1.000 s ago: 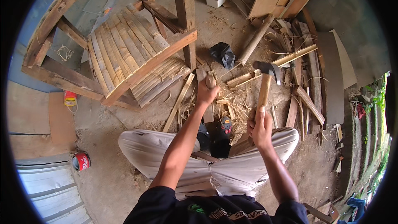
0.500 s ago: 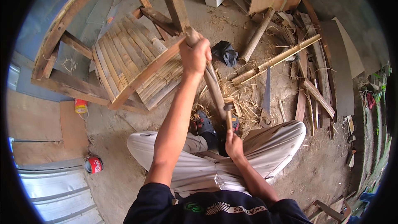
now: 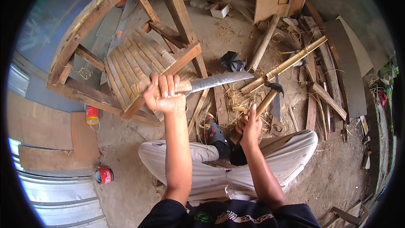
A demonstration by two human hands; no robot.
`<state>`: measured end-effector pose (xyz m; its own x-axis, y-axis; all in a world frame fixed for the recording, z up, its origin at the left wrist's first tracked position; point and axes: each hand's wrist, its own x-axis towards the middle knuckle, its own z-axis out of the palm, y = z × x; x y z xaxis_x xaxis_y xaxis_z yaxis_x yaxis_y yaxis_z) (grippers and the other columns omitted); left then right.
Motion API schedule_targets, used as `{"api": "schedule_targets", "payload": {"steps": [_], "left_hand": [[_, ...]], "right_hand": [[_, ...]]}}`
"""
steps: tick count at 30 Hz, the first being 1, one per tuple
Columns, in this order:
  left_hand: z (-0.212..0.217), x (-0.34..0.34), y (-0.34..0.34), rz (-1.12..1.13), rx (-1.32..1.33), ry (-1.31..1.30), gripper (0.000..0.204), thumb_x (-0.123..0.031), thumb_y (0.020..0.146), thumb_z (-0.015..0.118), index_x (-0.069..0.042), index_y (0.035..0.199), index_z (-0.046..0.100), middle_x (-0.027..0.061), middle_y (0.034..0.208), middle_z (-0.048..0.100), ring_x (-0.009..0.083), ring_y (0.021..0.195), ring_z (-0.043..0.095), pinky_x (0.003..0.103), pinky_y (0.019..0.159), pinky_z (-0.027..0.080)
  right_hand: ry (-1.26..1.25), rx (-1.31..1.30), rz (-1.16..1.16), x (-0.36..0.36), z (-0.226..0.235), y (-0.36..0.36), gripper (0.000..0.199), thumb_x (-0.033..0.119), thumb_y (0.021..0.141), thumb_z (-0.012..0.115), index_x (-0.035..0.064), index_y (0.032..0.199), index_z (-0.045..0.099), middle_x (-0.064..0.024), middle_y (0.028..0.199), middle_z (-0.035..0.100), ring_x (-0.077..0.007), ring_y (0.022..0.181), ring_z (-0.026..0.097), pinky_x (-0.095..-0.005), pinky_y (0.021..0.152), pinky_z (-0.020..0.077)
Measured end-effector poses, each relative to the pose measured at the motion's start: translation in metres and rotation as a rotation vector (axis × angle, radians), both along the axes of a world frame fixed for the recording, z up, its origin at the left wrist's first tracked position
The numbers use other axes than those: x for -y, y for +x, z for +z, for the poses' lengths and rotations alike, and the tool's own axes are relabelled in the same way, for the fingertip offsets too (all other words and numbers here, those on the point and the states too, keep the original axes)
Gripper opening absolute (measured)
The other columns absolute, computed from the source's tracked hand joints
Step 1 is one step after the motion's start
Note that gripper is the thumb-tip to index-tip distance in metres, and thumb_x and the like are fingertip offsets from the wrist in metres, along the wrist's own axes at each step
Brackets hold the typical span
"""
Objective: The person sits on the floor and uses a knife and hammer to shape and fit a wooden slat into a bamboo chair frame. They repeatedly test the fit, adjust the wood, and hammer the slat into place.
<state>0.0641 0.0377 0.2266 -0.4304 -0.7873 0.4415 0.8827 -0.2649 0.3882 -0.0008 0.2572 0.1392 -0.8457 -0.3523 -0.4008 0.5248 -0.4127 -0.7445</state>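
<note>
My left hand, raised in front of me at centre left, is wrapped round the wooden handle of a machete. Its grey blade points to the right, roughly level. In my right hand, lower and over my right shin, is a claw hammer with a wooden handle. The hammer's dark head is up and away from me, apart from the machete blade. Behind my left hand stands a wooden frame with a slatted bamboo panel.
A handsaw and curled shavings lie beyond my feet. A split bamboo length, a round pole and a board pile are at right. A black plastic bag sits mid-floor; a red can lies at left.
The machete has swung from pointing down towards my feet to roughly level, pointing right. My left hand has moved left and nearer. The hammer has moved right and tilted away from the blade.
</note>
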Motion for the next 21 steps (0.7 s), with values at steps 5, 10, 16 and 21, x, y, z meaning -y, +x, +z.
{"api": "schedule_targets", "payload": {"steps": [5, 10, 16, 21], "left_hand": [[-0.045, -0.037, 0.028, 0.003, -0.112, 0.243, 0.034, -0.046, 0.085, 0.061, -0.017, 0.079, 0.045, -0.0081, 0.044, 0.037, 0.0067, 0.039, 0.035, 0.024, 0.051, 0.034], [-0.076, -0.069, 0.03, -0.068, -0.173, 0.574, 0.041, -0.053, 0.089, 0.058, -0.018, 0.074, 0.043, -0.0092, 0.045, 0.031, 0.0066, 0.039, 0.029, 0.025, 0.05, 0.031], [-0.078, -0.072, 0.023, 0.047, 0.033, 0.684, 0.046, -0.058, 0.09, 0.052, -0.016, 0.074, 0.044, -0.0076, 0.045, 0.03, 0.0085, 0.04, 0.027, 0.026, 0.053, 0.032], [-0.086, -0.061, 0.028, 0.095, 0.099, 0.803, 0.054, -0.065, 0.09, 0.047, -0.013, 0.074, 0.045, -0.0068, 0.045, 0.031, 0.0086, 0.04, 0.03, 0.026, 0.053, 0.034]], "right_hand": [[-0.131, 0.004, -0.193, 0.025, 0.014, -0.011, 0.042, 0.05, 0.097, 0.056, 0.0143, 0.082, 0.039, 0.0081, 0.055, 0.028, -0.0042, 0.04, 0.028, -0.0233, 0.036, 0.0226], [-0.083, -0.033, -0.254, 0.023, 0.014, -0.016, 0.035, 0.038, 0.095, 0.064, 0.0139, 0.08, 0.043, 0.0061, 0.06, 0.037, -0.0053, 0.044, 0.036, -0.0235, 0.039, 0.0282], [-0.094, -0.043, -0.197, 0.006, 0.004, -0.017, 0.021, 0.02, 0.093, 0.064, 0.0066, 0.087, 0.048, 0.0008, 0.071, 0.046, -0.007, 0.055, 0.043, -0.0237, 0.046, 0.0338], [-0.033, -0.043, -0.172, 0.004, 0.002, 0.001, 0.019, 0.018, 0.094, 0.062, 0.008, 0.086, 0.047, 0.0009, 0.071, 0.046, -0.0077, 0.058, 0.043, -0.0244, 0.048, 0.0341]]}}
